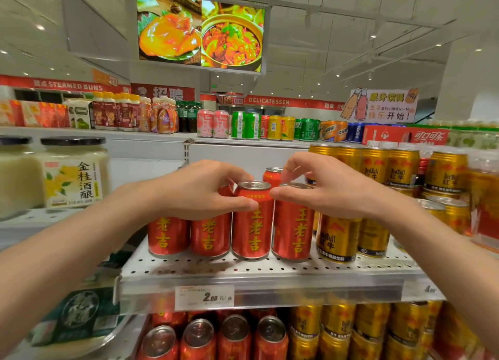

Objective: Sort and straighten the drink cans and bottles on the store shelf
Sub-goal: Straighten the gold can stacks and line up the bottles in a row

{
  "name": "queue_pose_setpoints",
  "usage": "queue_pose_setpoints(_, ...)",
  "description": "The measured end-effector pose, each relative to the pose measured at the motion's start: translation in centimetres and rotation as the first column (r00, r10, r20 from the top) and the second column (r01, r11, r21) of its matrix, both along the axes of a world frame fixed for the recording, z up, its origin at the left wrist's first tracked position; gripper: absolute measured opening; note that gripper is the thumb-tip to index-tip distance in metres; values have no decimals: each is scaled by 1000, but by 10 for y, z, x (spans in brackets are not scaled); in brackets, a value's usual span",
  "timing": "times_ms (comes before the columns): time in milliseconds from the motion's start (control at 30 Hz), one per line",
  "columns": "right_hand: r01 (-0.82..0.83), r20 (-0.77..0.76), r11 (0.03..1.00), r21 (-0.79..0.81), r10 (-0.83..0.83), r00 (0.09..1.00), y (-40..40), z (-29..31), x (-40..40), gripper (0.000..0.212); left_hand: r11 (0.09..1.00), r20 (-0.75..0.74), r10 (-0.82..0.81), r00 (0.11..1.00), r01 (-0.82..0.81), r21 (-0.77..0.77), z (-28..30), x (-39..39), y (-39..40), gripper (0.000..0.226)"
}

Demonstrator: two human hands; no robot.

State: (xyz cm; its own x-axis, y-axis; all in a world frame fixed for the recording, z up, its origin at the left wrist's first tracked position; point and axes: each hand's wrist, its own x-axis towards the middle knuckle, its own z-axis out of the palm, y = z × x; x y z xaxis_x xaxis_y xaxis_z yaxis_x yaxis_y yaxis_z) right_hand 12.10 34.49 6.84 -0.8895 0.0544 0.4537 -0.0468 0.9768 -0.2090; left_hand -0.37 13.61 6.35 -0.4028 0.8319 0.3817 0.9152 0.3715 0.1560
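Observation:
A row of red herbal-tea cans with yellow characters stands at the front of the white perforated shelf (pixel 270 269). My left hand (pixel 199 192) reaches over the two left cans (pixel 167 236). Its thumb and fingers pinch the rim of the third red can (pixel 252 232). My right hand (pixel 332 189) comes in from the right, fingers curled over the top of the fourth red can (pixel 293 230), thumb at its upper left edge. Another red can (pixel 272 176) stands behind them. All the cans are upright.
Gold Red Bull cans (pixel 337 238) crowd the shelf right of the red ones, stacked in two tiers further back. Large jars (pixel 73 176) stand on the shelf to the left. The lower shelf holds more red cans (pixel 235 338) and gold ones. A price tag (pixel 204 297) is on the shelf edge.

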Motion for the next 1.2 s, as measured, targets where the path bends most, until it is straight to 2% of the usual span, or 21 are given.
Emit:
queue_pose_setpoints(200,-116,94,993,-19,117,989,-19,6,-27,52,988,37,119,992,-123,96,33,-31,-28,47)
queue_pose_setpoints(400,-119,145,990,-81,130,981,-17,3,-31,47,945,84,322,943,-315,-89,43,-79,-28,58)
queue_pose_setpoints(500,-106,135,991,-79,116,984,-18,1,-30,44,938,173,340,924,-320,-137,38,-94,-16,58)
queue_pose_setpoints(633,-89,116,992,-93,99,988,-19,-4,-28,43,943,332,333,883,-304,-137,36,-104,-14,39)
queue_pose_setpoints(700,-88,113,991,-99,99,989,-19,-6,-28,43,939,341,340,876,-299,-169,37,-106,-15,32)
queue_pose_setpoints(900,-102,102,988,-119,115,988,-17,-8,-29,38,937,331,349,877,-319,-142,31,-106,-18,41)
queue_pose_setpoints(1200,-106,87,987,-120,117,989,-15,-10,-29,41,936,343,348,872,-304,-176,39,-98,-40,24)
